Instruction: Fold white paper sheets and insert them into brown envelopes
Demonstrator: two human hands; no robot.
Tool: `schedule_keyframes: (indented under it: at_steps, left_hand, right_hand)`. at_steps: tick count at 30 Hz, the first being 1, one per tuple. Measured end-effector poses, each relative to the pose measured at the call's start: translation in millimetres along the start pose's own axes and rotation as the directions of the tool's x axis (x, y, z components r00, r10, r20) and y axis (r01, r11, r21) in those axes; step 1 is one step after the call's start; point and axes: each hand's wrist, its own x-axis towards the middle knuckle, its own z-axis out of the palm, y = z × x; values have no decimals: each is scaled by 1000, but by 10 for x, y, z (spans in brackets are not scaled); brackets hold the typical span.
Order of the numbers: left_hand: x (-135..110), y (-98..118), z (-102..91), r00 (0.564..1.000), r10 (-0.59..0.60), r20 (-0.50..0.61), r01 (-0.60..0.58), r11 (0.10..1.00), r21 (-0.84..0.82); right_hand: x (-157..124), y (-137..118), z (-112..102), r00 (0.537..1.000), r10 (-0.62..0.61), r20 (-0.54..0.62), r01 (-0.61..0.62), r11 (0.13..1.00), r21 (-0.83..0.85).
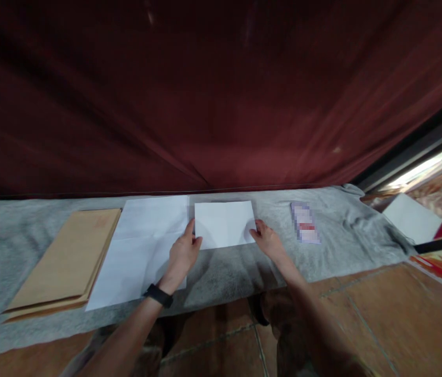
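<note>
Pinching the small white paper (pixel 224 224) at its left edge between thumb and fingers, the left hand (pixel 183 252) is holding it above or on the grey cloth (pixel 228 277), while the right hand (pixel 268 240) is likewise gripping its right edge. Left of this paper, larger white paper (pixel 138 262) is lying, with brown envelopes (pixel 64 256) resting farther left. Right of it, a blurred slip (pixel 306 222) is lying; behind it, a dark red curtain (pixel 221 104) is hanging.

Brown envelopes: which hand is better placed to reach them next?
Probably the left hand: it grips the smaller white paper at the edge nearer the brown envelopes; the right hand grips the far edge.
</note>
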Motion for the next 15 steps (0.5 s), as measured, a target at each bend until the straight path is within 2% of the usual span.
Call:
schedule_keyframes:
  at_steps: [15]
  left_hand:
    - [-2, 90, -1, 999, -54, 4, 53, 989, 140]
  right_hand:
    - [-3, -89, -52, 997, 30, 74, -25, 997, -68]
